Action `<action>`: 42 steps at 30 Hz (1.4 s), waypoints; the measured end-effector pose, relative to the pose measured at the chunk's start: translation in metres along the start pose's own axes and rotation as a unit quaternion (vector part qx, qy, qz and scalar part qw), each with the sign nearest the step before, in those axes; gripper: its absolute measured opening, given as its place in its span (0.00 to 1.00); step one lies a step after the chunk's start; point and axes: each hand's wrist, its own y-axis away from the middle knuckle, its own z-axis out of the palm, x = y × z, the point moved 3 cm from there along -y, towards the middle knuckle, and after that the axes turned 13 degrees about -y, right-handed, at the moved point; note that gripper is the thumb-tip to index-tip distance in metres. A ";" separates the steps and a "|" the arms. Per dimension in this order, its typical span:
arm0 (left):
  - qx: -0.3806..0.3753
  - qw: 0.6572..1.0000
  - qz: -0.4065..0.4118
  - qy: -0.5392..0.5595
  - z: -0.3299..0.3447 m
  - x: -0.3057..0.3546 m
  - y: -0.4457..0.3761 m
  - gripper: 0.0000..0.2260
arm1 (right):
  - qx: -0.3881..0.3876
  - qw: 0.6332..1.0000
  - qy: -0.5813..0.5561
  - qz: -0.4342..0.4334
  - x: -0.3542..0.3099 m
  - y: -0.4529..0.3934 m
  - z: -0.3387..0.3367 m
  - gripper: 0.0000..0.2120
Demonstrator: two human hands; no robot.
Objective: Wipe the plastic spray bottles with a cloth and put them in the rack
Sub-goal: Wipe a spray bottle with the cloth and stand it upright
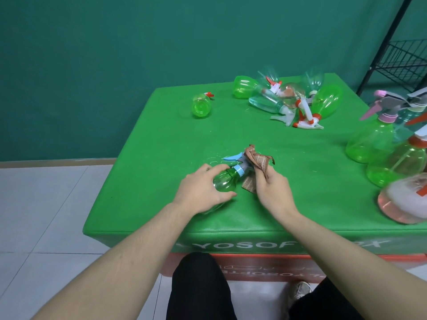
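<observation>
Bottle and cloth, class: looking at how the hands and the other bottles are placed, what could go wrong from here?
1. The left hand holds the bottle lying on its side; round plastic might roll or slip as the cloth in the right hand rubs the sprayer.
2. The upright bottles stand close by the right forearm; a wide swing toward the rack could topple them.

Two bare forearms reach forward from the bottom of the view. The left hand (200, 190) curls over a green spray bottle (227, 179) lying on its side, fingers spread. The right hand (272, 189) pinches a brown cloth (258, 162) against the bottle's nozzle
</observation>
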 end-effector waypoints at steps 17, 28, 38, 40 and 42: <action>0.011 1.000 0.023 -0.014 0.001 0.001 0.009 0.40 | 0.108 0.967 -0.208 0.103 -0.023 -0.050 -0.031 0.10; 0.019 0.998 0.051 -0.016 0.004 0.000 0.006 0.40 | -0.239 0.891 0.304 -0.238 -0.018 -0.045 0.001 0.15; 0.024 0.997 0.069 -0.025 0.005 0.001 0.002 0.39 | -0.384 0.799 0.432 -0.167 -0.026 -0.071 0.027 0.29; 0.025 0.997 0.067 -0.026 0.004 0.002 0.002 0.39 | -0.387 0.797 0.439 -0.152 -0.026 -0.071 0.026 0.28; 0.027 0.997 0.063 -0.026 0.003 0.002 0.002 0.38 | -0.374 0.803 0.438 -0.151 -0.026 -0.071 0.021 0.27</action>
